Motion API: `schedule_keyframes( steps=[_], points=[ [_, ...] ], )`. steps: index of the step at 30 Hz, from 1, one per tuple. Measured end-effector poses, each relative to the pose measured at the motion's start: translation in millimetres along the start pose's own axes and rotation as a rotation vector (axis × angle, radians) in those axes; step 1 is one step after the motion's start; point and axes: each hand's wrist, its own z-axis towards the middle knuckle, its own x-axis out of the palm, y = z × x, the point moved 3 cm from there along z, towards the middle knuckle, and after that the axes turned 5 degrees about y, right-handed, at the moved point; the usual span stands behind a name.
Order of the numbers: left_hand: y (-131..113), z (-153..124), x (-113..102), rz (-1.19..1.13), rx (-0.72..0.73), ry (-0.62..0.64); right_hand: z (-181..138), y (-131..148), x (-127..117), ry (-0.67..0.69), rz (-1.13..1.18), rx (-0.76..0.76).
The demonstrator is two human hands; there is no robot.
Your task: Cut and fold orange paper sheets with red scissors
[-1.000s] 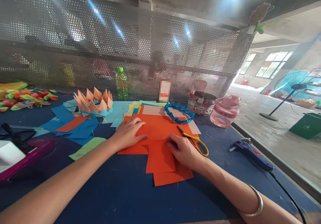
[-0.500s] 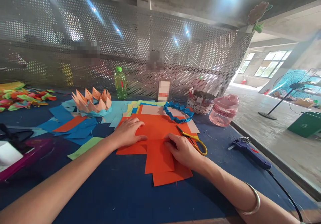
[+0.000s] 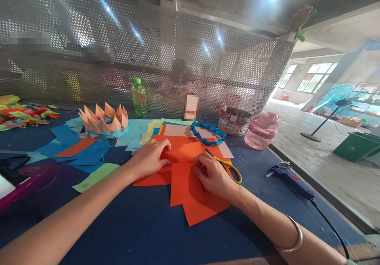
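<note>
Several sheets of orange paper (image 3: 185, 184) lie overlapped at the middle of the table, the nearest ones slanting toward me. My left hand (image 3: 151, 158) rests at the left of the stack, thumb and curved fingers apart, touching the paper. On the right side, my right hand (image 3: 212, 174) has its fingers curled closed on an orange sheet. A lighter, bent-up part of a sheet (image 3: 185, 151) shows between the hands. Yellow-handled scissors (image 3: 230, 166) lie just beyond the right hand, their blades partly hidden. Behind them sits a blue folded-paper ring (image 3: 209, 133).
At left stand a peach paper crown (image 3: 103, 120) on blue sheets and a purple object (image 3: 32, 184). A green bottle (image 3: 139, 99), woven basket (image 3: 234, 120) and pink jar (image 3: 261, 132) line the back. A corded glue gun (image 3: 292, 180) lies right.
The view has shifted slightly. Orange paper between my hands has bent upward, and the nearest sheet has turned aslant. My right fingers have curled further on the paper.
</note>
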Motion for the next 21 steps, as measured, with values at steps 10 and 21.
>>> schedule_keyframes(
  steps=[10,21],
  points=[
    [-29.1,-14.2,1.6,-0.241,0.286,0.028,-2.3,23.6,-28.9,-0.025,-0.126,-0.233],
    [-23.0,-13.8,2.7,-1.137,-0.235,-0.024,-2.0,21.8,-26.0,-0.128,-0.228,-0.180]
  ],
)
